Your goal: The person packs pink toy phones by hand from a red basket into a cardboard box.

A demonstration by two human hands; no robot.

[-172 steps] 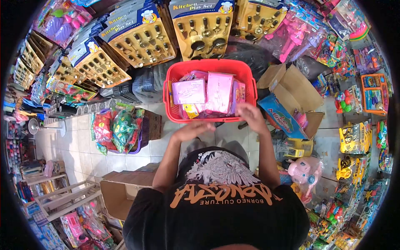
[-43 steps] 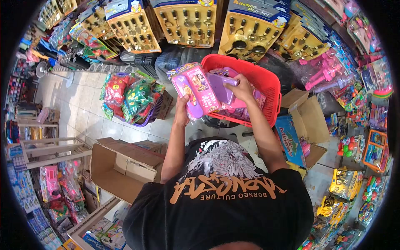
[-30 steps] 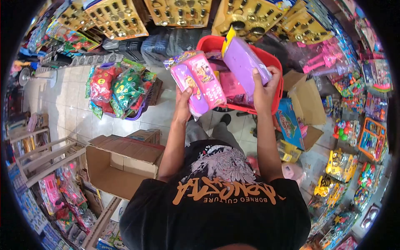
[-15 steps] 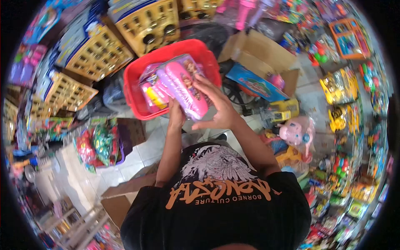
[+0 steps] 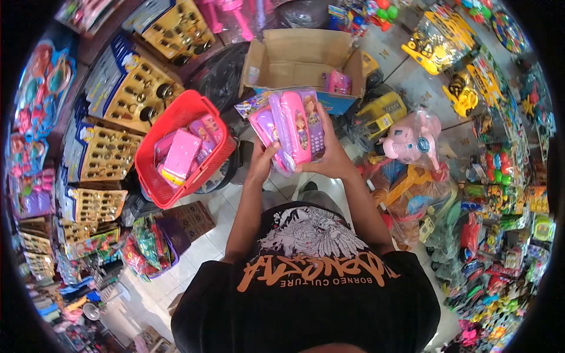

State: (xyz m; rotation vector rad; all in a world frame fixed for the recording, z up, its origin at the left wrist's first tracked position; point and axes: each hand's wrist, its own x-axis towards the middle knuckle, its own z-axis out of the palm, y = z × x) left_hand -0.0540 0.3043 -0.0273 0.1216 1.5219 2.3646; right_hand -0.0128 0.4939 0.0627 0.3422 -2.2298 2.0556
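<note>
Between both my hands is a pink and purple toy telephone (image 5: pixel 296 126) in clear plastic packaging, with a long pink handset, a printed character and a keypad. My left hand (image 5: pixel 263 162) grips its lower left side, thumb on the front. My right hand (image 5: pixel 333 154) is wrapped round the right side, with some fingers hidden behind the pack. Just beyond the toy stands an open cardboard box (image 5: pixel 294 46), with a small pink and purple pack (image 5: pixel 338 82) inside at the right. To the left, a red plastic basket (image 5: pixel 226 154) holds several pink and purple packs (image 5: pixel 183 152).
Cards of gold and black toys (image 5: pixel 138 97) line the left side. A bagged pink toy animal (image 5: pixel 413 138) and a yellow toy vehicle (image 5: pixel 379 115) lie at the right. A purple bin (image 5: pixel 175 235) with bagged goods stands at lower left.
The toy telephone has moved from over the red basket to in front of the cardboard box. My right hand has closed on its side. The view has turned rightward.
</note>
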